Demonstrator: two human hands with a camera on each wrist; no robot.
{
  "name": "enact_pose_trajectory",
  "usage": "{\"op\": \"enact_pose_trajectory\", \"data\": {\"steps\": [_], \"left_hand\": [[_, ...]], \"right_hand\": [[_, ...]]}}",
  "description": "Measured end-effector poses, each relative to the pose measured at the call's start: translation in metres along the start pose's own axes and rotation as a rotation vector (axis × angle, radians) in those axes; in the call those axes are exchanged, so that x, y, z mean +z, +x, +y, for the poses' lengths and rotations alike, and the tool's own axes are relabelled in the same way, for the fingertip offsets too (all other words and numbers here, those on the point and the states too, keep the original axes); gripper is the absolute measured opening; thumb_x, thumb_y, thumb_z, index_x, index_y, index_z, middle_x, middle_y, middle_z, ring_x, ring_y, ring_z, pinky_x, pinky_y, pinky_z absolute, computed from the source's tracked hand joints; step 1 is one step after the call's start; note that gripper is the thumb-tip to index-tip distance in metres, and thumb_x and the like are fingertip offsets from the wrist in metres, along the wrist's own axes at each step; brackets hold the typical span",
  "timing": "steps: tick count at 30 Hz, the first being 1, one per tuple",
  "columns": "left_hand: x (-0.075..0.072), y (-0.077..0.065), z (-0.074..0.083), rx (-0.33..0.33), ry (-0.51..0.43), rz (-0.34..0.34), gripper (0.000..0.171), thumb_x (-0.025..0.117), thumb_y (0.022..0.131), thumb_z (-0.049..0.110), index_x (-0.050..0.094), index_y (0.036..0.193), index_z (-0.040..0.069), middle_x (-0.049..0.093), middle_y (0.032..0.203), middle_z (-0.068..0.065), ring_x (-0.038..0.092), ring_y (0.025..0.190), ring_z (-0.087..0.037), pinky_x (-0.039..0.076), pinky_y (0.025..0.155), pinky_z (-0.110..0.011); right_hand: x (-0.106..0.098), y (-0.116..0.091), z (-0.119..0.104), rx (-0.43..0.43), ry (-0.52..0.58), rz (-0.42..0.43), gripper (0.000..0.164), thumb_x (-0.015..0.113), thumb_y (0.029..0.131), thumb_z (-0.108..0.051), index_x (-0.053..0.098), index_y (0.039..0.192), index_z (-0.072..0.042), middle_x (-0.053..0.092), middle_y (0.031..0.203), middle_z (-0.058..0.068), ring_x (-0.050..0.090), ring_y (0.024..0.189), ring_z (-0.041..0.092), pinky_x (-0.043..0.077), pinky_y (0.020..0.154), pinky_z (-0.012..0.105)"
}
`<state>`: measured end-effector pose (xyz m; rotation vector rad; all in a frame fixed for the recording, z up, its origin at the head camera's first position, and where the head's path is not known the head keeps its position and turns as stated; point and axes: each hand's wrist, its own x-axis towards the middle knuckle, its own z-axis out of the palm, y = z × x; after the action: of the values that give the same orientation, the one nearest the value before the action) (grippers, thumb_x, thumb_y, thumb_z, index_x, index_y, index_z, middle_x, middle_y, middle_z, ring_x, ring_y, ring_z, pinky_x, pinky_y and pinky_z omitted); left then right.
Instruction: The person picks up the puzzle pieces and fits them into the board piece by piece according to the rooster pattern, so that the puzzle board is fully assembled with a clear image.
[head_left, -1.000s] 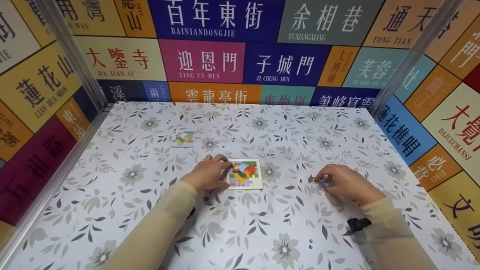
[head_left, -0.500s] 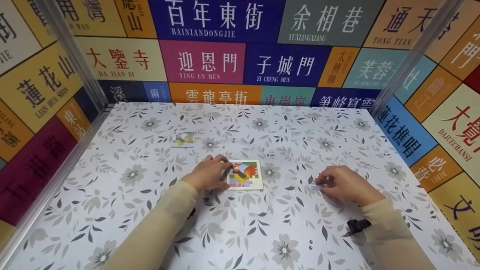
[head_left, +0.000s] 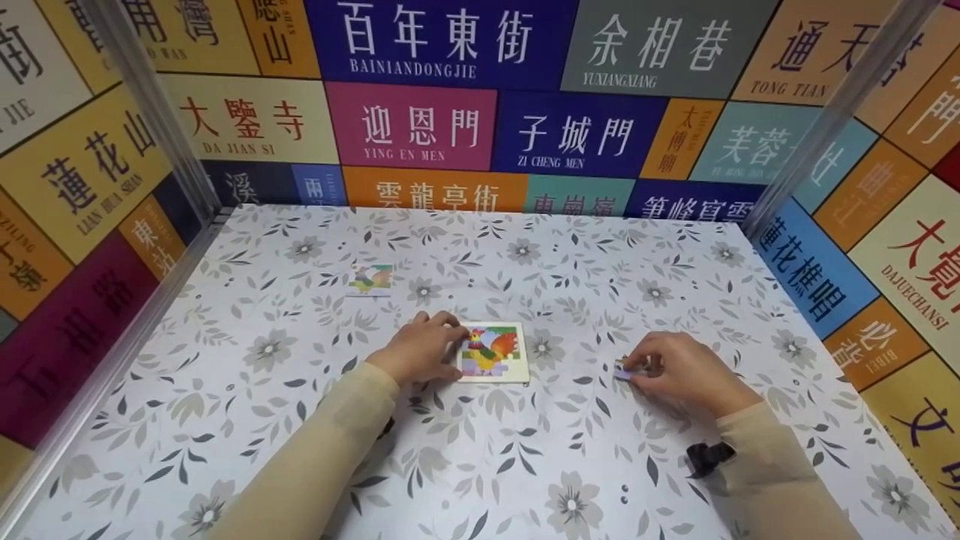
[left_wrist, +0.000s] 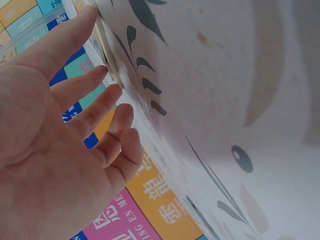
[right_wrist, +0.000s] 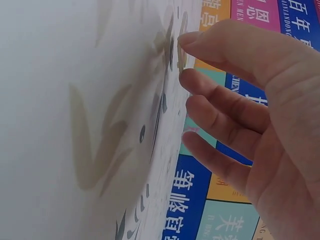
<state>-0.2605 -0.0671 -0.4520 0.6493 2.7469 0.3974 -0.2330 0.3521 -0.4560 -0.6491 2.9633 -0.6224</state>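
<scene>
A small jigsaw puzzle board [head_left: 491,354] with a rooster picture and a cream border lies at mid-table. My left hand [head_left: 420,349] rests at its left side, thumb near the lower corner and fingertips at the upper one. From the left wrist view, the thumb and outstretched fingers [left_wrist: 112,92] touch along the board's edge [left_wrist: 108,52]. To the right, my right hand [head_left: 679,369] pinches a small puzzle piece [head_left: 622,368], pale purple with a bit of yellow, between thumb and fingertip. The piece [right_wrist: 182,50] appears edge-on in the right wrist view, close over the table.
A matching rooster picture card [head_left: 370,280] lies farther back on the left. The table [head_left: 570,442] has a white cover printed with grey flowers and leaves. Colourful walls [head_left: 409,124] of Chinese lettering enclose it at the back and sides.
My right hand has turned the puzzle piece in its fingertips and shifted slightly left. The left hand stays at the board. The head view has tilted a little.
</scene>
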Motion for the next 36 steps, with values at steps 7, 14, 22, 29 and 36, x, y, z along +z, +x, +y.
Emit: {"op": "enact_pose_trajectory", "data": {"steps": [7, 14, 22, 29, 36], "left_hand": [[0.001, 0.001, 0.000, -0.021, 0.001, -0.009, 0.072, 0.081, 0.089, 0.038, 0.052, 0.153, 0.023, 0.046, 0.156, -0.001, 0.044, 0.133, -0.028, 0.041, 0.111, -0.047], [0.002, -0.001, 0.003, 0.004, 0.020, 0.007, 0.071, 0.081, 0.089, 0.038, 0.053, 0.152, 0.020, 0.047, 0.155, -0.003, 0.046, 0.133, -0.030, 0.041, 0.112, -0.048], [0.001, 0.000, 0.004, 0.030, 0.036, 0.025, 0.070, 0.081, 0.089, 0.038, 0.055, 0.150, 0.017, 0.049, 0.154, -0.006, 0.047, 0.130, -0.033, 0.042, 0.110, -0.049], [0.000, 0.000, 0.004, 0.019, 0.028, 0.018, 0.069, 0.081, 0.090, 0.038, 0.055, 0.150, 0.018, 0.048, 0.154, -0.005, 0.046, 0.130, -0.031, 0.041, 0.111, -0.048], [0.001, 0.001, 0.003, -0.008, 0.033, -0.002, 0.071, 0.080, 0.090, 0.039, 0.053, 0.152, 0.020, 0.047, 0.156, -0.003, 0.045, 0.133, -0.029, 0.040, 0.113, -0.047]], "right_hand": [[0.006, 0.005, -0.006, 0.008, 0.003, 0.000, 0.018, 0.088, 0.079, -0.020, 0.082, 0.095, -0.025, 0.071, 0.088, -0.009, 0.060, 0.075, 0.012, 0.048, 0.066, 0.024], [0.009, 0.007, -0.012, -0.041, 0.007, 0.007, 0.015, 0.087, 0.079, -0.018, 0.082, 0.092, -0.025, 0.070, 0.090, -0.008, 0.060, 0.074, 0.013, 0.048, 0.065, 0.024], [0.009, 0.011, -0.015, -0.059, -0.003, 0.015, 0.015, 0.087, 0.080, -0.018, 0.082, 0.091, -0.027, 0.071, 0.091, -0.013, 0.064, 0.077, 0.011, 0.053, 0.070, 0.025], [0.010, 0.016, -0.025, -0.056, 0.023, 0.010, 0.016, 0.086, 0.081, -0.018, 0.082, 0.093, -0.026, 0.071, 0.093, -0.011, 0.066, 0.079, 0.014, 0.053, 0.069, 0.024], [0.010, 0.022, -0.032, -0.105, 0.017, 0.044, 0.014, 0.086, 0.082, -0.019, 0.083, 0.095, -0.024, 0.073, 0.094, -0.008, 0.067, 0.080, 0.016, 0.054, 0.071, 0.028]]}}
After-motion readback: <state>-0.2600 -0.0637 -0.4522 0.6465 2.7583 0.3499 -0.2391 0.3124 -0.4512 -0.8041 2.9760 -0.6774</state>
